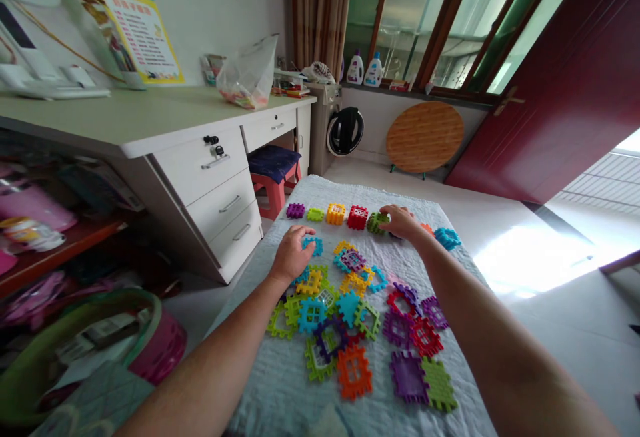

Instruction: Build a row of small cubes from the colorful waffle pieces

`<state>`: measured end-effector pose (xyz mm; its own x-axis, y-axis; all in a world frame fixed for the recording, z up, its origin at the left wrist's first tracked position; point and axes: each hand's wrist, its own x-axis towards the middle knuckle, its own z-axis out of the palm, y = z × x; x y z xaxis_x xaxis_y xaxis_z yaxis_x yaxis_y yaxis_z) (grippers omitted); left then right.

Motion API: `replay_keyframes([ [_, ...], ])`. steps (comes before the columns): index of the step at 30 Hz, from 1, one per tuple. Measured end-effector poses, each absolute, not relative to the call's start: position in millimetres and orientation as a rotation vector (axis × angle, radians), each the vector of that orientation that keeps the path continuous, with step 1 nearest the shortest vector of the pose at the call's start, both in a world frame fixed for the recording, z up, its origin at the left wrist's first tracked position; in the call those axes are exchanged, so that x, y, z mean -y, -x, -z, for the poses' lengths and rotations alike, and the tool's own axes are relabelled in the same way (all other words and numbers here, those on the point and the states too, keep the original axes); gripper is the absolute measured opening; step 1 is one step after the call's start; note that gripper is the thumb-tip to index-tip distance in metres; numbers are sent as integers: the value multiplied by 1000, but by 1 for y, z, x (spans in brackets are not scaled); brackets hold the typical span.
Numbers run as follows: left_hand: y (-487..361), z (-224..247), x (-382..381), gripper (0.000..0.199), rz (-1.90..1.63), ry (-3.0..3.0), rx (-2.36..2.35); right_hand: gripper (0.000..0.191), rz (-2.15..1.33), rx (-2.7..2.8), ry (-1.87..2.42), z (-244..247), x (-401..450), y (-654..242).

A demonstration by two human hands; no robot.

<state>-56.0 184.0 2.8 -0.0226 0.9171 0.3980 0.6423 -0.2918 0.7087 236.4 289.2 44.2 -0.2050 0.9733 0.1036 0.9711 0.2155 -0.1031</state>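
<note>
Head: blocks (pixel 357 218) on cloth (pixel 407 267), red door (pixel 540 77)

Toward 12 o'clock on the cloth (pixel 260 384), notched plastic blocks stand in a row: purple (pixel 295 210), light green (pixel 315 214), yellow (pixel 335 214), red (pixel 357 218), darker green (pixel 376 223). Flat pieces overlap mid-cloth; an orange window piece (pixel 355 372) lies at 6 o'clock, a purple square (pixel 409 376) touching a green one (pixel 439 384) at 5.
</note>
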Motion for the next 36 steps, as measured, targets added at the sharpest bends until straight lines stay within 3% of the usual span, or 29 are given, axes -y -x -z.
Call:
replay_keyframes([
  [8, 61, -9, -183, 20, -997, -2052, -1536, 55, -18, 2271, 1834, -48, -274, -235],
  [12, 70, -7, -186, 22, -811, -2180, -1539, 51, -46, 2301, 1650, -50, -242, -235],
  [22, 78, -14, -183, 25, -735, -2222, -1633, 38, -371, 2500, 1267, -41, -129, -226],
  [32, 76, -32, -129, 53, -438, -2256, -1455, 40, -198, 2569, 1370, -25, -133, -176],
  [36, 70, -23, -128, 46, -592, -2244, -1395, 37, -166, 2536, 1402, -18, -133, -178],
])
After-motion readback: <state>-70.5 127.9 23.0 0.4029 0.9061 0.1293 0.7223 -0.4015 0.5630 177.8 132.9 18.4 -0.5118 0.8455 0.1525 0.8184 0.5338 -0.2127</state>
